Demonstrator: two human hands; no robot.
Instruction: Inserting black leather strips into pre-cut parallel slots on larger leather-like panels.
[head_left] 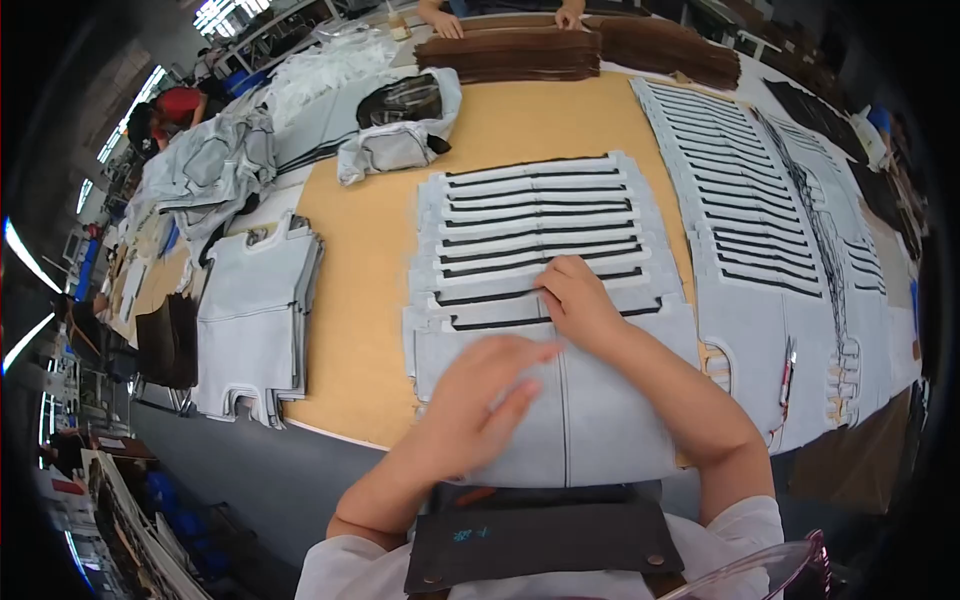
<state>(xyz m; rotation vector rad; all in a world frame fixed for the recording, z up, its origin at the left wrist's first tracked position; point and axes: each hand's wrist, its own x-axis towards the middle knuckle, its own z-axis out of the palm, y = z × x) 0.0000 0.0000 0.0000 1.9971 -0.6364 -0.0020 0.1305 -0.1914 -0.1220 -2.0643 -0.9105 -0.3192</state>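
In front of me lies an overlapping stack of light grey panels (500, 420), stepped back so that a row of edges shows, each with a black strip (500, 297). A seam line runs down the middle of the nearest panel. My right hand (578, 305) rests on the stack near the middle of the front strips, its fingers bent and closed together; what they pinch, if anything, is hidden. Smeared by motion, my left hand (475, 400) hovers over the nearest panel, thumb and fingers apart, with nothing seen in it.
More strip-edged panels (735, 190) lie at right, with a pen-like tool (788, 370) on them. At left sits a pile of cut grey panels (250, 330). Grey bundles (400, 145) and brown stacks (510, 55) stand farther back, where a co-worker's hands (447, 24) rest.
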